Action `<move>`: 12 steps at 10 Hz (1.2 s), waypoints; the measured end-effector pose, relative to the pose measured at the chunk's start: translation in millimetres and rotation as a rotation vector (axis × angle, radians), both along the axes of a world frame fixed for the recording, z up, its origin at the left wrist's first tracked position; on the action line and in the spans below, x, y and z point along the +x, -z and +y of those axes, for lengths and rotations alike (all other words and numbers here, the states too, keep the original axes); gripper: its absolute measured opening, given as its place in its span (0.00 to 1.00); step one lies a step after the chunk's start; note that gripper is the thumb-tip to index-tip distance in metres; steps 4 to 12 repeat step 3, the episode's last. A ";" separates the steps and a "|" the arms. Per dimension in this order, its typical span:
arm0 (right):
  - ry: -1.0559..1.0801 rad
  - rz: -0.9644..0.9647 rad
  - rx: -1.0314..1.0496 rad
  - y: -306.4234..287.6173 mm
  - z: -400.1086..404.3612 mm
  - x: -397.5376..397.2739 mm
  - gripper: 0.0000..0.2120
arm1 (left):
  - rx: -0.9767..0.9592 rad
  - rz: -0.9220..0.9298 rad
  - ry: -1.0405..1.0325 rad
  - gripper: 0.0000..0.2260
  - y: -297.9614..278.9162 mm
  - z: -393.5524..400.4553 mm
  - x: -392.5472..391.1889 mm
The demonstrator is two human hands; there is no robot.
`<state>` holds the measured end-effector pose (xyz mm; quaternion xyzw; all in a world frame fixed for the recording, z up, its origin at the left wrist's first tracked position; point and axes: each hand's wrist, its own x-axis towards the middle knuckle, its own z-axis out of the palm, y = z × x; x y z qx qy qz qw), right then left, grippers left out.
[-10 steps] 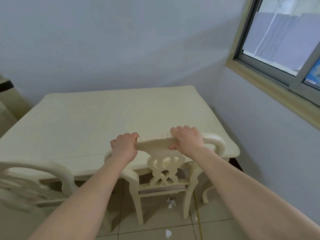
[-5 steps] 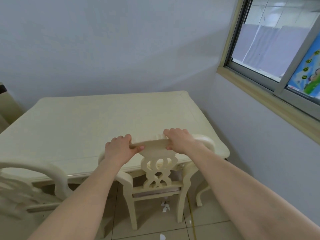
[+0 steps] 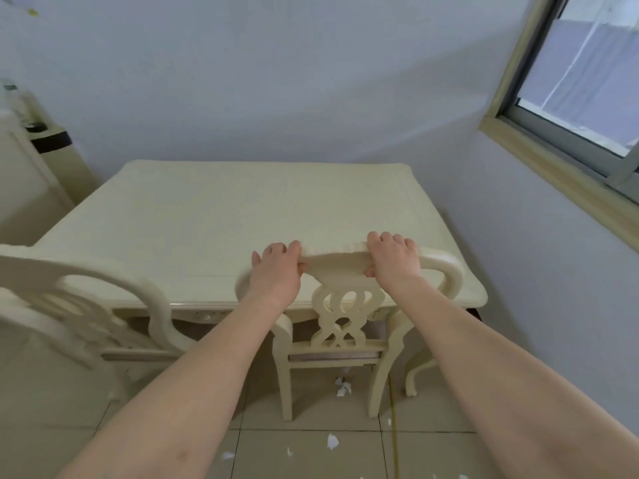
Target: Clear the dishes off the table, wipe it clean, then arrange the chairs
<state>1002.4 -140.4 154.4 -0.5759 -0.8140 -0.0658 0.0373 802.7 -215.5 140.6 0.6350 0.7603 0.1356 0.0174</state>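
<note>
A cream table (image 3: 242, 216) with a bare top stands against the back wall. A cream carved chair (image 3: 340, 305) stands at its near edge, its seat partly under the table. My left hand (image 3: 276, 267) grips the left part of the chair's top rail. My right hand (image 3: 392, 259) grips the right part of the same rail, fingers curled over it. A second cream chair (image 3: 79, 299) stands to the left at the near edge, angled and partly out of view.
White paper scraps (image 3: 342, 387) lie on the tiled floor under and in front of the chair. A wall with a window (image 3: 587, 84) runs close along the table's right side. A cream cabinet (image 3: 31, 188) stands at the left.
The view has swung to the right and pulled back a little, so more of the left chair and floor shows. Both hands keep their grip on the chair's top rail.
</note>
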 end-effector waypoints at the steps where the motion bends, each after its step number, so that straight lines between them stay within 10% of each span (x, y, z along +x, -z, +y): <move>1: 0.057 -0.037 -0.042 -5.3 -5.8 -8.0 0.18 | 0.022 -0.107 0.025 0.13 -1.9 -15.2 -5.2; 3: -0.187 0.346 -0.116 -21.2 -34.2 -53.7 0.15 | 0.023 -0.151 -0.029 0.18 -26.1 -32.8 -20.3; 12: -0.187 0.346 -0.116 -21.2 -34.2 -53.7 0.15 | 0.023 -0.151 -0.029 0.18 -26.1 -32.8 -20.3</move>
